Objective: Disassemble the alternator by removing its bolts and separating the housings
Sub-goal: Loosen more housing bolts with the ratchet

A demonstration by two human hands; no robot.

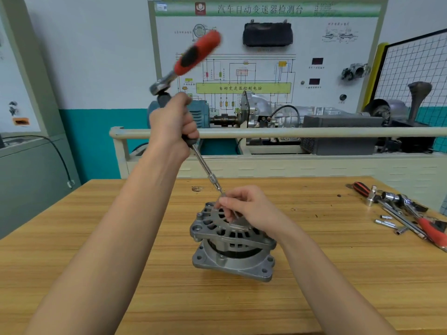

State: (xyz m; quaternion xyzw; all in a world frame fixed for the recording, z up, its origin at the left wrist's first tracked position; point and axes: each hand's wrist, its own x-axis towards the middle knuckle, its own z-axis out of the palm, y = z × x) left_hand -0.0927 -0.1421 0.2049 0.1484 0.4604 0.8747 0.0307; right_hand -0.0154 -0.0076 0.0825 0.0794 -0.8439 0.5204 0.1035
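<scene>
Grey alternator [232,243] upright on table, upper housing tilted

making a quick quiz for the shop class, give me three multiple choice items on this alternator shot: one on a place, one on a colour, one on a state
1. Where do the spare tools lie on the workbench?
A. far right
B. far left
C. under the alternator

2. What colour is the ratchet handle?
A. blue and white
B. red and black
C. plain yellow

3. What is the left hand doing?
A. resting flat on the bench
B. gripping the extension shaft below the ratchet head
C. lifting the alternator

Answers:
1 A, the loose sockets and wrenches lie near the right edge.
2 B, the raised handle is red with a black patch.
3 B, its fingers curl round the tool, while the right hand pinches the tip.
</scene>
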